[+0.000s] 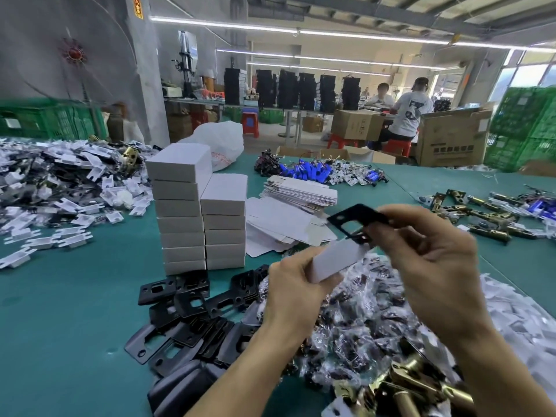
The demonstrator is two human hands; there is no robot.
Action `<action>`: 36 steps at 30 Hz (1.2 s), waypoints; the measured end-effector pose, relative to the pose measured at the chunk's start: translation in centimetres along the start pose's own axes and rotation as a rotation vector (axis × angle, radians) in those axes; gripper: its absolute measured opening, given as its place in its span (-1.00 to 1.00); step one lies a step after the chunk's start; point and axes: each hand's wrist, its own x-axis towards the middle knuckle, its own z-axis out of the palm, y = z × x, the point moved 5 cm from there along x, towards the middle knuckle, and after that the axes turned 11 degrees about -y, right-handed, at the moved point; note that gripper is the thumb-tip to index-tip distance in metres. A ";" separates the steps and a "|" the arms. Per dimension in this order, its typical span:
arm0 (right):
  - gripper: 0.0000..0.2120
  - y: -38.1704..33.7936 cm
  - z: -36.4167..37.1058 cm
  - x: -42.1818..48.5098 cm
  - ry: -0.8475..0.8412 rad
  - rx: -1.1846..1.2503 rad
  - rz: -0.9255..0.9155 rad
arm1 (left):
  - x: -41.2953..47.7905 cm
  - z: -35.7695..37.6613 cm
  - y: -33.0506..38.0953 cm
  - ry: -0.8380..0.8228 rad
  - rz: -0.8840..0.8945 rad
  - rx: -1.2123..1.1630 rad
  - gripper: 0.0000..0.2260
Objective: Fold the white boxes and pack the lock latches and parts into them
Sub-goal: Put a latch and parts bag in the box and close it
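Green tabletop [75, 296], packing step: left hand [293, 296] grips white box [337, 260], right hand [433, 251] pinches black strike plate [353, 219] at its mouth. Next: square plate, slide in.

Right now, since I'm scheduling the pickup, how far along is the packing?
Done: two stacks of closed white boxes stand on the table. In hand: the left hand holds a folded box while the right hand holds a black plate at its end. Left: a stack of flat blanks, piles of black plates, bagged parts and brass latches, so plenty remains.
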 end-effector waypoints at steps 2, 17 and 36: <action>-0.86 0.5 -1.1 -0.1 0.064 0.082 0.008 | 0.1 0.0 -0.2 0.033 0.016 0.012 -0.71; -0.82 1.6 -2.9 0.0 -0.103 -0.454 -0.009 | 0.2 -0.1 0.0 -0.106 -0.086 -0.125 -0.71; -0.78 0.8 -1.5 -0.1 -0.351 -0.527 0.104 | 0.1 1.0 0.3 -0.286 -0.013 -0.275 -0.69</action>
